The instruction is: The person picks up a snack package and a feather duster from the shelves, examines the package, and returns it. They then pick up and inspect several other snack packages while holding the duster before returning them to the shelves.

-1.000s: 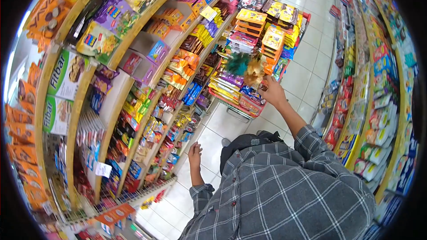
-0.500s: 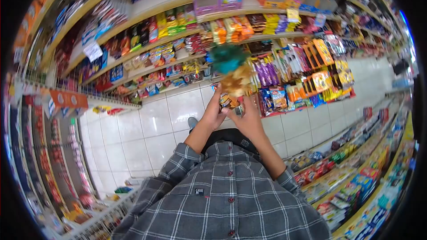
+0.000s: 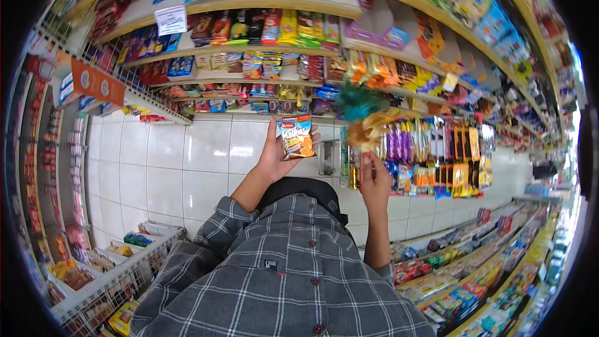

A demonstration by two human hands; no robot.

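A small snack packet (image 3: 296, 137), blue, white and orange with a red top edge, rests in my left hand (image 3: 274, 156), whose thumb lies along one side while the fingertips show past the other. My right hand (image 3: 375, 182) is wrapped round the red handle of a feather duster (image 3: 365, 122). The duster's feathers are teal at the far end and golden brown nearer the handle, a little blurred. It points up toward the shelves, to the right of the packet and apart from it.
Shelves of packaged snacks (image 3: 262, 48) curve across the front. A low display of packets (image 3: 437, 156) stands at the right. More racks (image 3: 486, 262) run along the lower right, and a wire-sided rack (image 3: 118, 293) stands at the lower left. White floor tiles (image 3: 168, 156) show between.
My hands, close together before, have moved apart. The duster has gone to the right with my right hand, and the packet now shows fully in my left hand. The view has shifted left.
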